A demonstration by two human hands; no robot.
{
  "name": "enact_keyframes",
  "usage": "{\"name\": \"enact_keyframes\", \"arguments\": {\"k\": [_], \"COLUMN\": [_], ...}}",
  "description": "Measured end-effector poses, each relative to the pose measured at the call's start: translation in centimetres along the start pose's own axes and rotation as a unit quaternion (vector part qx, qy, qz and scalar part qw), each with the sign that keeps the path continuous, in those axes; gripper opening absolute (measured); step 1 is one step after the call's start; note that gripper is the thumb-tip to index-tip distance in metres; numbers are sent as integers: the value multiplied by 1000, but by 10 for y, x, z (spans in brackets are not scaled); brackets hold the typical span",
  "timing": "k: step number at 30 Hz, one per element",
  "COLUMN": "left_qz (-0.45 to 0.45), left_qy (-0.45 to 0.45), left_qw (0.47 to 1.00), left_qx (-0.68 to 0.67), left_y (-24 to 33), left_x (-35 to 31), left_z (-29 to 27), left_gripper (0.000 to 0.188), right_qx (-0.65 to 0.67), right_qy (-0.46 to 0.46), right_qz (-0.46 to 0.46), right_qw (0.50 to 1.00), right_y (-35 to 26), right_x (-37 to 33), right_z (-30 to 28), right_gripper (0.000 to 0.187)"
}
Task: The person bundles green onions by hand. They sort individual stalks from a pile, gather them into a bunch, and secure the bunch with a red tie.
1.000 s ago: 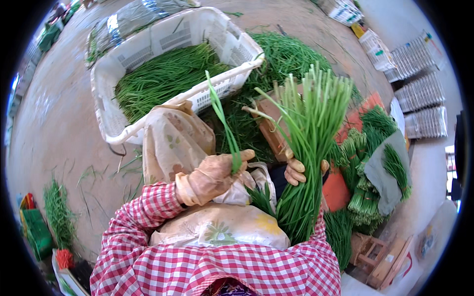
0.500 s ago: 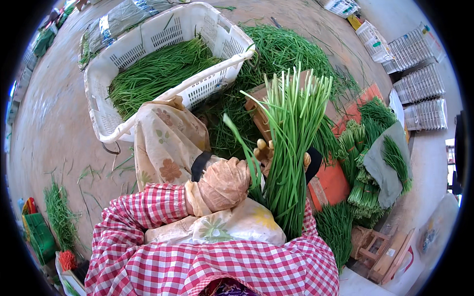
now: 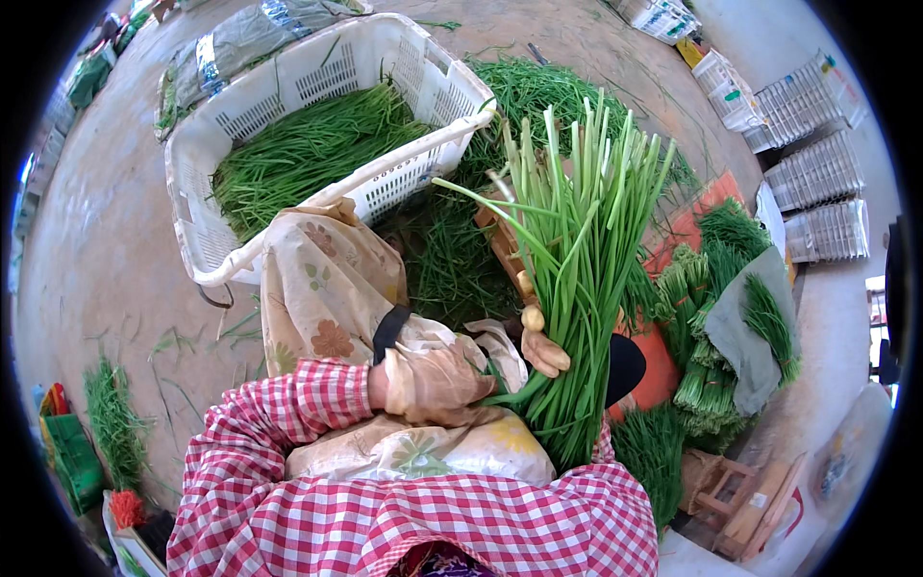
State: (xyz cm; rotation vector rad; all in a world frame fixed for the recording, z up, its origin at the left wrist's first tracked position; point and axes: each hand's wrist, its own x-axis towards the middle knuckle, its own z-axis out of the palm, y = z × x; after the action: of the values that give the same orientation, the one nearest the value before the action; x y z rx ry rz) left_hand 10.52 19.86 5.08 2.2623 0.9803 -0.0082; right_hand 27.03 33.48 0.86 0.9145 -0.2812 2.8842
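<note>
My right hand, gloved with pale fingertips, wraps round a thick bunch of chives. The bunch stands nearly upright, white stem ends up and green leaves down against my lap; it hides most of that hand. My left hand, in a tan glove, is curled low beside the bunch. A few green chive leaves run from its fingers to the bunch. Under it lies my flowered apron. A white strip shows between the hands.
A white plastic crate holding loose chives stands front left. Beyond my hands lies a loose green heap. Tied chive bundles and a grey cloth are at right, near a small wooden stool. White crates stand far right.
My left hand has moved down and slightly left, away from the upper part of the bunch. The bunch's stem ends have spread apart, and the right hand's fingers have shifted lower.
</note>
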Motion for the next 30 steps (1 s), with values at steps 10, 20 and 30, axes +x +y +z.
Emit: {"name": "enact_keyframes", "arguments": {"k": [10,20,30], "left_qz": [-106,-130,-52], "left_qy": [420,498,304], "left_qw": [748,846,606], "left_qx": [-503,-140,-733], "left_y": [-23,-15,-21], "left_x": [-28,10,2], "left_z": [-49,-44,-40], "left_gripper": [20,25,14], "right_qx": [-7,-38,-67], "right_qy": [-1,37,128], "right_qz": [36,15,-4], "right_qw": [999,998,989], "right_y": [7,13,23], "right_x": [1,2,-20], "right_z": [7,3,-9], "right_gripper": [92,84,88]}}
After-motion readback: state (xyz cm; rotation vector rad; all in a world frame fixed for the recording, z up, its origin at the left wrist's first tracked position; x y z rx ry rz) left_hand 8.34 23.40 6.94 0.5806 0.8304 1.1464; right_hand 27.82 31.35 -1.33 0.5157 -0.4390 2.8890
